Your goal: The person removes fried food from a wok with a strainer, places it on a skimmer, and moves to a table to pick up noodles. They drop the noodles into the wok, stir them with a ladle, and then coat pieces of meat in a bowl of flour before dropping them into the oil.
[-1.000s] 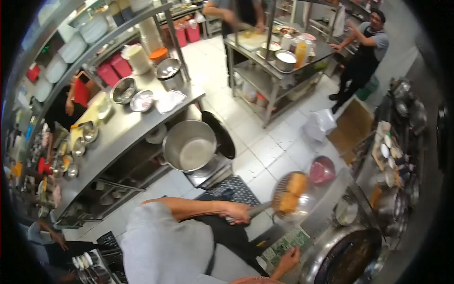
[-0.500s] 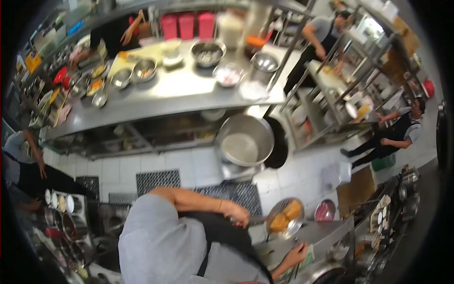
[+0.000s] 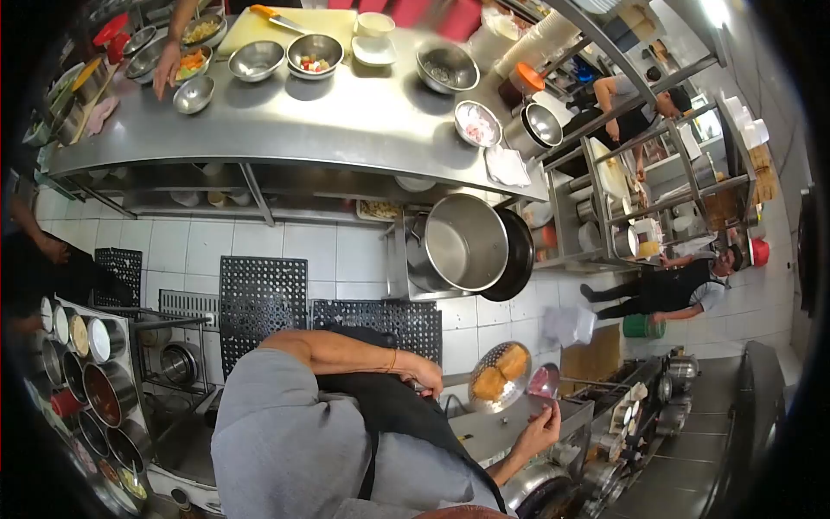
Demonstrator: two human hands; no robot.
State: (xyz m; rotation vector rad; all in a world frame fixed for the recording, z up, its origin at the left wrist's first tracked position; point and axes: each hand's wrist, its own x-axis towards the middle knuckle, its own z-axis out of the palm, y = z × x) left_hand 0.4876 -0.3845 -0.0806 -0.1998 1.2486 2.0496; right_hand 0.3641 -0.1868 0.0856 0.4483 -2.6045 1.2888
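1. One hand is plainly loaded: I have the left hand curled tight, thumb and fingers closed about what I take to be the handle of a perforated skimmer. The underside of that grip is hidden from my head view.
2. Next along, the skimmer's round head is held out beyond the fist, near the edge of a metal desk. Two browned pieces lie on it side by side, touching each other.
3. The step I judge to be in hand is bearing those pieces on the skimmer. To my mind, the next move calls for a level wrist and an unhurried arm, since a tilt could send them sliding off the shallow rim.
4. Just right of the skimmer sits a bowl of something pink. The two rims overlap from my angle, so I can't tell whether they touch.
5. Below that bowl I have the right hand raised, fingers bent and thumb drawn close to them. Whether anything is pinched there, I cannot tell; it is clear of the browned pieces.
6. Farther right, metal pots stand well apart from both hands.
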